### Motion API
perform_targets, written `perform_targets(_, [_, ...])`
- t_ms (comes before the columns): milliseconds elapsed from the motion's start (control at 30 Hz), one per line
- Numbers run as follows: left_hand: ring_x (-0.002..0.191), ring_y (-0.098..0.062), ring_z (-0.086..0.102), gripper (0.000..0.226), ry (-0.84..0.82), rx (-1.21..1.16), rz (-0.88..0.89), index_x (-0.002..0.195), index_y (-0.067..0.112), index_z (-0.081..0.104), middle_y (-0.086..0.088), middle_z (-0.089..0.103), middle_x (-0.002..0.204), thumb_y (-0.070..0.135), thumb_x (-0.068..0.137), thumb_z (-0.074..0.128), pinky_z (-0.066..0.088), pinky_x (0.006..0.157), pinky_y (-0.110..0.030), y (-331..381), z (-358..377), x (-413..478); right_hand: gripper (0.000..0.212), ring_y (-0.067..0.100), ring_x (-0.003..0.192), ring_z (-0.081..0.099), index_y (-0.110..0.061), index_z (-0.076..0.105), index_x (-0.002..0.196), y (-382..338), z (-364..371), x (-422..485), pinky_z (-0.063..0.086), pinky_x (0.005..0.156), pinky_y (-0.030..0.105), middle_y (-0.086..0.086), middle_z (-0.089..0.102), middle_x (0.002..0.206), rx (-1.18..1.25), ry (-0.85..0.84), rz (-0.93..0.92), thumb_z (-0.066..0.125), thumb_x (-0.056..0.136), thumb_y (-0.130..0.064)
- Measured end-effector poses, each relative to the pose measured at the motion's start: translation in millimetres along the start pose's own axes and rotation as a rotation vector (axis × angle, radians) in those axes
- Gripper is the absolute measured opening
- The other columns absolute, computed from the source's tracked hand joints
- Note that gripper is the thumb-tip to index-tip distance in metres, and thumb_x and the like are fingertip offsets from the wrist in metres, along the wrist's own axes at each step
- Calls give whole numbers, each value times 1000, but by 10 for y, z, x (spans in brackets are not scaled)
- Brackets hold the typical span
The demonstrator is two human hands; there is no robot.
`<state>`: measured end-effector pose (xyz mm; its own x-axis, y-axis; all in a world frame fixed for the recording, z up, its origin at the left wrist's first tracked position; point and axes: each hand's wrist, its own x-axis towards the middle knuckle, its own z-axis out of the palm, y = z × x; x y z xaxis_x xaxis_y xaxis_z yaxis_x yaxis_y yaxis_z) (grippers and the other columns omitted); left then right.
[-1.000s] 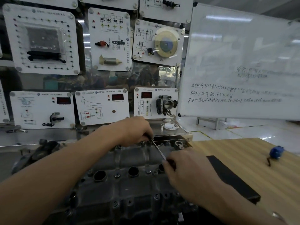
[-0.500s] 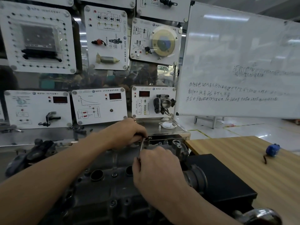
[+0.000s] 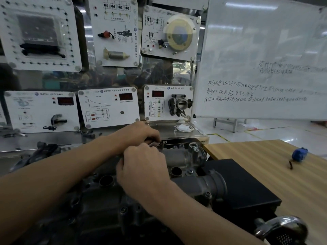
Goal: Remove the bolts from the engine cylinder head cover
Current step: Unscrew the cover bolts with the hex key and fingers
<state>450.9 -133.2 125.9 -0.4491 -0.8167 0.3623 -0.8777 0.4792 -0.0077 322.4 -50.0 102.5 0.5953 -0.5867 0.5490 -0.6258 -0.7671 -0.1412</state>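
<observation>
The cover [image 3: 92, 206] lay under both hands: left hand [image 3: 138, 133] curled round a thin tool [image 3: 153, 143] at its far edge, right hand [image 3: 141, 167] curled (hold hidden). Whiteboard [image 3: 256, 50] handwriting was unreadable.

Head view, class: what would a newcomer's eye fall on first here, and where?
Two bare hands meet at centre over the dark engine cylinder head cover: the left hand grips a small metal tool, the right hand sits just nearer the camera. White training panels hang behind them, and a handwritten whiteboard fills the upper right. A small blue object lies on the wooden table at right.
</observation>
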Motion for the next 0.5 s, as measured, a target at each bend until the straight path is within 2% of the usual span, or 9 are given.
perform_targets(67, [88, -15, 67, 20, -6, 2, 4, 104, 19, 75, -1, 76, 97, 14, 86, 70, 50, 79, -29, -16, 5, -5, 30, 21, 55, 36, -16, 48, 67, 0, 14, 19, 30, 49, 28, 0, 29, 58, 1, -9, -13, 55, 94, -28])
perform_targets(133, [84, -12, 66, 19, 1, -6, 0, 103, 21, 75, 1, 76, 95, 13, 86, 70, 53, 78, -32, -17, 6, -8, 40, 20, 53, 38, -17, 35, 61, 54, 15, 3, 30, 49, 28, -1, 30, 56, 2, -8, -3, 55, 93, -30])
perform_targets(200, [75, 4, 59, 19, 24, -25, -4, 101, 24, 75, 6, 75, 92, 14, 88, 68, 49, 72, -22, -18, 7, -13, 46, 16, 48, 36, -18, 30, 55, 137, -6, -70, 27, 47, 25, -3, 32, 53, -10, 7, 15, 55, 89, -34])
perform_targets(267, [71, 13, 54, 19, 38, -28, -2, 101, 27, 75, 12, 74, 91, 15, 88, 68, 40, 68, -7, -20, 8, -14, 47, 12, 45, 28, -20, 28, 52, 225, -48, -188, 17, 46, 21, -5, 30, 51, -28, 35, 24, 54, 86, -38])
perform_targets(333, [72, 15, 54, 19, 41, -34, 5, 101, 29, 74, 15, 74, 90, 16, 87, 69, 39, 68, -4, -14, -3, -18, 45, 13, 43, 30, -19, 30, 52, 344, -100, -309, 18, 44, 22, -5, 30, 51, -43, 38, 39, 50, 85, -42])
perform_targets(433, [74, 13, 59, 16, 37, -43, 22, 98, 29, 75, 16, 74, 87, 18, 87, 72, 41, 70, -3, 3, -18, -26, 37, 19, 55, 51, -17, 49, 65, 713, -243, -444, 43, 50, 30, -2, 49, 63, -70, -43, 120, 42, 91, -43])
perform_targets(500, [77, 9, 62, 13, 25, -45, 18, 97, 29, 75, 18, 73, 85, 21, 87, 73, 43, 71, -6, 17, -31, -22, 31, 15, 68, 54, -20, 60, 79, 1015, -405, -484, 48, 59, 32, -4, 55, 75, -146, -106, 138, 42, 97, -38])
